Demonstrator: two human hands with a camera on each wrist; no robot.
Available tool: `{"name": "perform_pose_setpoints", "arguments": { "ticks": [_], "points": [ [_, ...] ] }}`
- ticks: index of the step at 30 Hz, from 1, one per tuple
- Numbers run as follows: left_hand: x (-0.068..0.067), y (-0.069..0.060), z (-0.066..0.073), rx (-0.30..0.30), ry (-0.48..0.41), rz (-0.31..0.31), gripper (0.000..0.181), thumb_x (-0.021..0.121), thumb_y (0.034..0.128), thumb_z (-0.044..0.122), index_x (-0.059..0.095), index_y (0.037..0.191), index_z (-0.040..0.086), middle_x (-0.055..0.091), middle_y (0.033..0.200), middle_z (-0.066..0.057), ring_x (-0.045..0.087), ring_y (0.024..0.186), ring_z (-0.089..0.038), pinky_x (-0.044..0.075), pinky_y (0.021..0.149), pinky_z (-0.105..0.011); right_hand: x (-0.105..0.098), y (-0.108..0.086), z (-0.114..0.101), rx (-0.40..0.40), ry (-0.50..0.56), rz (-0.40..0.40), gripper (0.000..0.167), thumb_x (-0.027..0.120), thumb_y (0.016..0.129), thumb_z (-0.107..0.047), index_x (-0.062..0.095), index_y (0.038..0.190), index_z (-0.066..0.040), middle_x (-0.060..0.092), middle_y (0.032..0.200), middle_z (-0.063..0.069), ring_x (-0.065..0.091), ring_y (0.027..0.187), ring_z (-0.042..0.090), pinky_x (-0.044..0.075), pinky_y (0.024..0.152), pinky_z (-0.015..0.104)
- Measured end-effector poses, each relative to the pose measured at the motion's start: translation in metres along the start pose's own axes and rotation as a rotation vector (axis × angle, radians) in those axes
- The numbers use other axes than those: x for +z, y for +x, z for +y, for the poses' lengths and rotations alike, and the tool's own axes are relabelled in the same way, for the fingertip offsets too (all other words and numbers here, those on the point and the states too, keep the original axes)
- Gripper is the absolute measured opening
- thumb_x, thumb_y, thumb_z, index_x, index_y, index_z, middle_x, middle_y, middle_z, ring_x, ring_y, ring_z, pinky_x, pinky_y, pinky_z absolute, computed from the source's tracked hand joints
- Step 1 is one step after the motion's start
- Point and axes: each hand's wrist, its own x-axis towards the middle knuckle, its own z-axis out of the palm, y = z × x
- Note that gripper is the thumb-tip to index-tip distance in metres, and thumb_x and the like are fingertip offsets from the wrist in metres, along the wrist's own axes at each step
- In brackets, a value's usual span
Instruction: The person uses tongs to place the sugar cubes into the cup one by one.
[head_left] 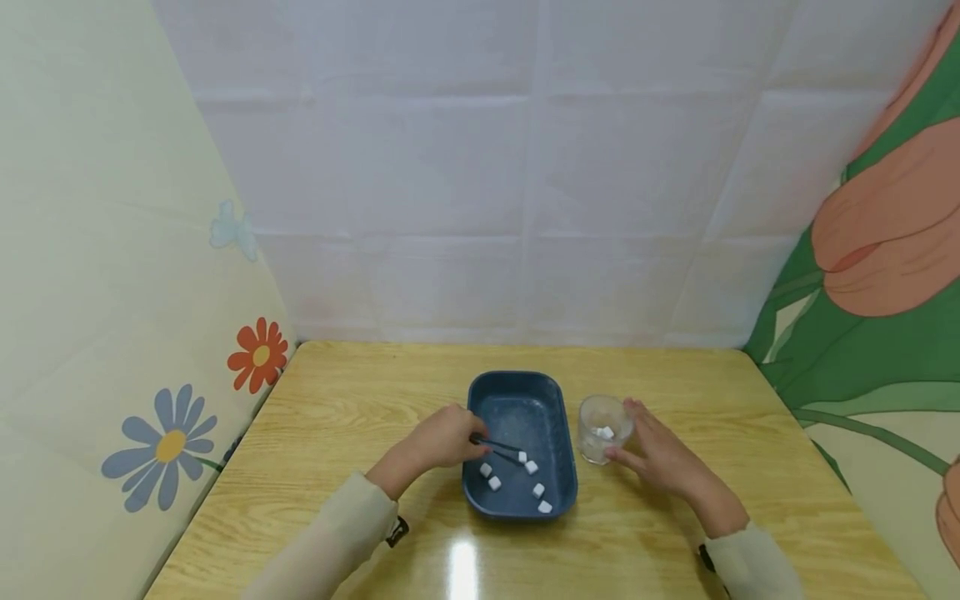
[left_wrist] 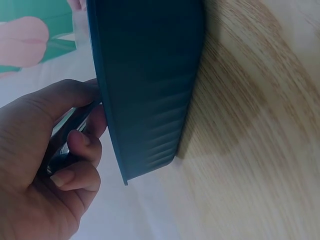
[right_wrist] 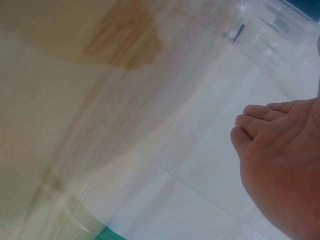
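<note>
Pinching dark tweezers (head_left: 501,445) in left hand (head_left: 450,435) at left rim of the tray (head_left: 517,412), with right hand (head_left: 656,448) spread beside the glass (head_left: 589,443), right of tray; best to squeeze white cubes (head_left: 531,467) inside tray squarely.

Head looks down; wrist views perhaps share tray (head_left: 517,414).

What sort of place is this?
Probably a staged tabletop booth, though I can't tell what room it's in. Signs: a wood-grain table enclosed by a creased white backdrop behind and flower-printed side sheets left and right.
</note>
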Motion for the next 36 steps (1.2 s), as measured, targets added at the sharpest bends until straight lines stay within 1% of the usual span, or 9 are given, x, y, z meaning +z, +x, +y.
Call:
{"name": "perform_pose_setpoints", "arguments": {
  "ticks": [11,21,29,36],
  "points": [
    [0.002,0.001,-0.001,-0.045,-0.073,-0.026,0.012,0.074,0.0945,0.024,0.081,0.098,0.015,0.075,0.089,0.005,0.063,0.072,-0.002,0.053,0.064,-0.022,0.000,-0.001,-0.001,-0.011,-0.004,0.007,0.098,0.062,0.097,-0.052,0.020,0.153,0.015,0.021,0.159,0.037,0.020,0.146,0.054,0.023,0.113,0.067],
    [0.002,0.001,-0.005,-0.063,-0.107,-0.012,0.013,0.073,0.0949,0.024,0.081,0.099,0.014,0.074,0.088,0.006,0.062,0.070,0.000,0.052,0.063,-0.022,0.001,0.000,0.001,-0.027,0.002,0.018,0.096,0.064,0.097,-0.049,0.021,0.153,0.016,0.022,0.158,0.037,0.020,0.146,0.054,0.023,0.113,0.068],
    [-0.004,0.006,-0.004,-0.052,-0.104,0.017,0.015,0.072,0.0955,0.025,0.081,0.100,0.013,0.075,0.089,0.004,0.063,0.070,-0.001,0.052,0.064,-0.022,-0.001,0.000,-0.001,-0.020,-0.001,0.013,0.095,0.064,0.097,-0.049,0.022,0.153,0.016,0.023,0.158,0.037,0.021,0.146,0.055,0.024,0.113,0.068],
    [-0.018,0.012,0.002,-0.040,-0.126,0.052,0.015,0.071,0.0967,0.024,0.080,0.103,0.014,0.076,0.093,0.004,0.064,0.073,-0.002,0.052,0.066,-0.023,-0.001,0.000,-0.002,-0.021,-0.001,0.012,0.094,0.065,0.097,-0.048,0.022,0.153,0.015,0.023,0.157,0.038,0.021,0.146,0.055,0.024,0.113,0.068]
  ]
}}
